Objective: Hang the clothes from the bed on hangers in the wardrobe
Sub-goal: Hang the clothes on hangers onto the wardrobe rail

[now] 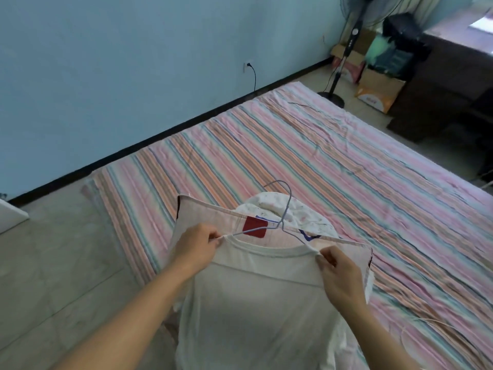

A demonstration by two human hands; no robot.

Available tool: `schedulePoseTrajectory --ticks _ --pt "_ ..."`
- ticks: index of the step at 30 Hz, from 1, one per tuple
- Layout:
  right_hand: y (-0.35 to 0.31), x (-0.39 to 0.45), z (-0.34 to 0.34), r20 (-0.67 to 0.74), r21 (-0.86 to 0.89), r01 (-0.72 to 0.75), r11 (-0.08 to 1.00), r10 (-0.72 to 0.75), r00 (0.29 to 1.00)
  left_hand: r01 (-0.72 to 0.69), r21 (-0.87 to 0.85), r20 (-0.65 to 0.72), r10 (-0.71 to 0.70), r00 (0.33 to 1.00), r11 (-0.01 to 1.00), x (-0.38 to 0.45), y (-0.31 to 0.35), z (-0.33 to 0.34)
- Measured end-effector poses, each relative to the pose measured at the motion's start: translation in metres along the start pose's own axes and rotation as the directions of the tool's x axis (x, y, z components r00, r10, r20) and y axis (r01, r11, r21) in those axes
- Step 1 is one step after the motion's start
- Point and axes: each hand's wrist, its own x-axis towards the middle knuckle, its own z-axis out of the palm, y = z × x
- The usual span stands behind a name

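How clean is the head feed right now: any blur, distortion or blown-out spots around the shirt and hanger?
Head view: even, soft light; the white shirt looks washed out, with faint folds. The wire hanger is thin but readable. Left hand and right hand are slightly soft. The wide angle bows the baseboard, and the window corner is blown out.

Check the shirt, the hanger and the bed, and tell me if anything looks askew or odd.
Nothing is damaged or spilled. The hanger is only half in: its arms sit in the shirt neck, with the left hand and right hand pinching the collar. The bed sheet is wrinkled, lying on the floor.
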Motion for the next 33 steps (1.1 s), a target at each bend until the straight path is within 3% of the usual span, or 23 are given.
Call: schedulePoseTrajectory --ticks 7,10,17,30,33 --pt "-0.069 -0.071 -0.039 -0.045 0.05 0.182 0.982 -0.179 0.983 -0.102 -0.124 -0.133 0.086 0.987 0.987 -0.081 -0.003 -0.083" --pt "-0.107 -0.099 -0.058 -0.064 0.043 0.263 0.964 -0.26 0.963 -0.142 -0.075 -0.254 0.119 0.96 0.987 -0.118 -0.001 -0.121" --pt "-0.196 -0.17 -0.098 -0.137 0.034 0.441 0.897 -0.433 0.891 -0.221 -0.179 -0.454 0.119 0.883 0.959 -0.219 0.004 -0.212" --pt "-0.32 -0.299 -0.126 -0.096 0.019 0.743 0.669 -0.739 0.667 -0.203 -0.116 -0.666 0.076 0.743 0.972 -0.39 -0.02 -0.341" --pt "-0.342 -0.318 -0.125 -0.037 0.051 0.76 0.648 -0.759 0.65 -0.219 -0.149 -0.707 0.051 0.706 0.964 -0.43 -0.026 -0.358"
